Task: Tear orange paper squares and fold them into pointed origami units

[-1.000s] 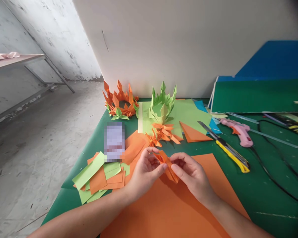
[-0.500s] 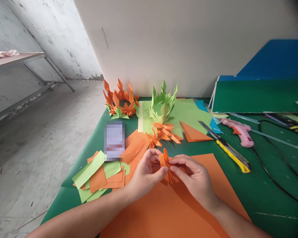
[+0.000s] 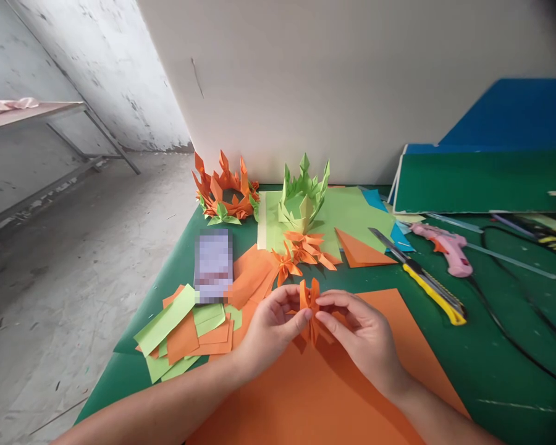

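Observation:
A small folded orange paper piece (image 3: 310, 295) is pinched between my two hands above a large orange sheet (image 3: 324, 395). My left hand (image 3: 275, 321) grips its left side with thumb and fingers, while my right hand (image 3: 364, 327) holds the right side. Just beyond them lie orange paper flowers (image 3: 306, 248). Farther back stand an orange paper crown (image 3: 222, 188) with green leaves and a green paper crown (image 3: 303, 201). Loose orange and green paper pieces (image 3: 183, 340) are heaped to the left.
A blurred-out phone-like object (image 3: 213, 266) lies left of the flowers. On the right are a folded orange triangle (image 3: 361, 250), a yellow cutter (image 3: 426, 287), a pink glue gun (image 3: 447, 247) with its cord, and a green board (image 3: 482, 182).
The folded orange piece has turned slightly in my fingers, and its two upper flaps now stand apart. Both hands stay in nearly the same place.

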A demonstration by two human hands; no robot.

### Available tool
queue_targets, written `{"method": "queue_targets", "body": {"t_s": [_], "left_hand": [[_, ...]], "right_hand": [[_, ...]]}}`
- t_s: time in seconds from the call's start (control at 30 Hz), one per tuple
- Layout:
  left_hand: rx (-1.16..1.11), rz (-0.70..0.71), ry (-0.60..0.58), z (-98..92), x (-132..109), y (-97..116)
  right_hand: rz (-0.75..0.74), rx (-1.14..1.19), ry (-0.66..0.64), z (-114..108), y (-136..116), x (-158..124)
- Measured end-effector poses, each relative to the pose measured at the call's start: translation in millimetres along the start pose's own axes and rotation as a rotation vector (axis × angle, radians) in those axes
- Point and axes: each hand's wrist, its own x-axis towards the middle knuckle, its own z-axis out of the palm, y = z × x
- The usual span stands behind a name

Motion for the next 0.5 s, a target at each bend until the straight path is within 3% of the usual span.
{"method": "queue_targets", "body": {"t_s": [0.17, 0.5], "left_hand": [[-0.093, -0.008, 0.032, 0.0, 0.2, -1.6], [-0.108, -0.005, -0.050, 1.6, -1.7, 0.1]], "right_hand": [[-0.013, -0.027, 0.062, -0.2, -0.5, -0.5], [-0.129, -0.151, 0.098, -4.2, 2.6, -1.5]]}}
